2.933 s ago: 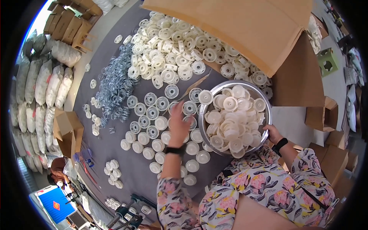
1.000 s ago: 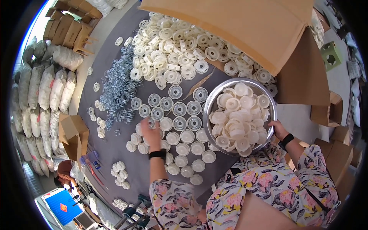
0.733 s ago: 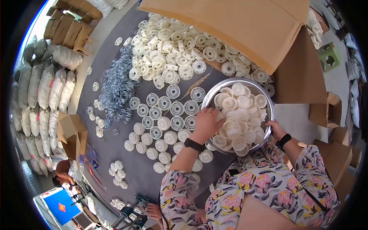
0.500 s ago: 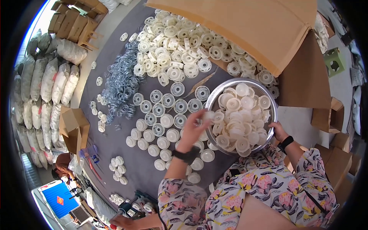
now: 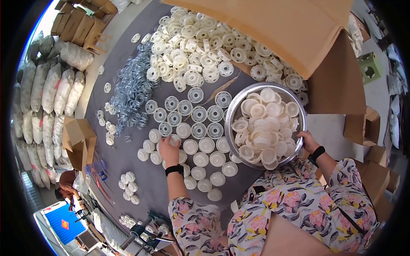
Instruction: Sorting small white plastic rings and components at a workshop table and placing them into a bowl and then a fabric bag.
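My left hand [image 5: 170, 148] has its fingers closed round a white plastic cap [image 5: 174, 138], among rows of round plastic housings on the grey table. The nearer housings have white caps [image 5: 200, 159] on them; the farther ones [image 5: 198, 114] are uncapped, their ring-shaped insides showing. My right hand [image 5: 307, 141] grips the right rim of a round metal bowl [image 5: 302, 106], tilted slightly and held close to my body. Loose cream-white caps [image 5: 265, 128] fill the bowl. The fingertips of my left hand are partly hidden behind the hand.
Cream housings [image 5: 192, 42] spill from a large cardboard box [image 5: 273, 25] at the back. Left of them lies a pile of metal springs [image 5: 134, 85]. A green hand-press-like tool [image 5: 147, 230] and small white part stacks [image 5: 129, 187] stand at lower left, near another person's arm [image 5: 173, 246].
My left hand has moved left from the bowl's edge to the housings, carrying a white cap. My right hand still holds the bowl. Another person's hand at lower left has drawn back.
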The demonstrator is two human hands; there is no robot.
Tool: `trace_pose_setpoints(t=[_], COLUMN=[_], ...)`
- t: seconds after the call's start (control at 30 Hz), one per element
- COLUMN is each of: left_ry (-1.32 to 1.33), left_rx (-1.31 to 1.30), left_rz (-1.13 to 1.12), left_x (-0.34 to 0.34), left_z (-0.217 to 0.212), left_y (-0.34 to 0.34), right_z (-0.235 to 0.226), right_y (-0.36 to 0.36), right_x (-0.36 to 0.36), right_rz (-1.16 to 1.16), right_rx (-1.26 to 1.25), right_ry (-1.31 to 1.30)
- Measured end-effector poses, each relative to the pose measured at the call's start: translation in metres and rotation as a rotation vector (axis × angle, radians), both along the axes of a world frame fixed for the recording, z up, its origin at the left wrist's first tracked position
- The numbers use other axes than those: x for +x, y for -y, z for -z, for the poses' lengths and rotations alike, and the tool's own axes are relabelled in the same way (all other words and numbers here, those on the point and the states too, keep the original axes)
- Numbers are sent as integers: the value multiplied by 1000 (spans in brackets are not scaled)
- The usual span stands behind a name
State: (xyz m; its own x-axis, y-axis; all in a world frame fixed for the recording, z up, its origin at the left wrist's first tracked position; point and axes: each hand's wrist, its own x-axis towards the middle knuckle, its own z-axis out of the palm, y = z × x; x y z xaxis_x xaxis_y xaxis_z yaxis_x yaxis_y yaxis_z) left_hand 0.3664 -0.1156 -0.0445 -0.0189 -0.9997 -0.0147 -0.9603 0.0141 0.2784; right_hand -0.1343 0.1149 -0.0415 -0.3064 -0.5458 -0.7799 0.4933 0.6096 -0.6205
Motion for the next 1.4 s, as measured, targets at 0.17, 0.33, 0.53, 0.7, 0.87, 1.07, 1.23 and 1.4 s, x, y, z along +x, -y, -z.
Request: trace_pose_setpoints(t=[0.17, 0.33, 0.53, 0.7, 0.87, 1.07, 1.23, 1.4], left_ry=[-509, -533, -835, -1427, -1262, -879, -166, 295], left_rx=[-30, 161, 650, 397, 40, -197, -279, -195], left_rz=[178, 882, 502, -276, -610, -434, -217, 10], left_x=[-86, -196, -190, -112, -6, 26, 7, 0], left_z=[-23, -55, -64, -17, 16, 42, 14, 13], left_y=[-16, -30, -29, 1, 40, 52, 44, 23], right_z=[-11, -10, 4, -2, -3, -14, -5, -5], right_y=[6, 10, 0, 1, 2, 10, 2, 1], right_x=[3, 7, -1, 2, -1, 8, -1, 1], right_rz=[-43, -29, -34, -38, -73, -32, -35, -30], right_rx=[-5, -41, -35, -32, -18, 21, 40, -2], right_ry=[4, 31, 45, 12, -6, -30, -33, -26])
